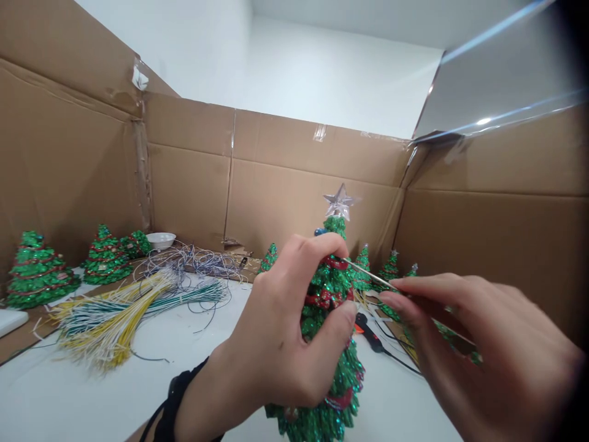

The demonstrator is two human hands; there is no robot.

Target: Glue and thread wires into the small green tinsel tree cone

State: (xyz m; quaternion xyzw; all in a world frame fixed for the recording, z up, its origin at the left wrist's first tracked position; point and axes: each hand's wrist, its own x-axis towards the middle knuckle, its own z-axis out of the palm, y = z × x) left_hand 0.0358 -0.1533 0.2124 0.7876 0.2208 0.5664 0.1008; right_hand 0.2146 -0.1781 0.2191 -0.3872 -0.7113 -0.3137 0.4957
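My left hand (280,331) is wrapped round a green glitter Christmas tree (329,288) with red trim, held upright above the white table (92,393). A clear plastic star (340,201) tops the tree. My right hand (473,344) pinches a thin metal rod or tweezers (368,271), whose tip touches the tree's upper part near my left fingers. A black band sits on my left wrist.
Bundles of yellow, white and green wires (124,313) lie at the left. Glitter trees (39,270) stand at the far left, and smaller ones (389,270) behind my hands. A white bowl (161,239) sits at the back. Cardboard walls (276,184) surround the table. A black-and-orange tool (368,328) lies near the tree.
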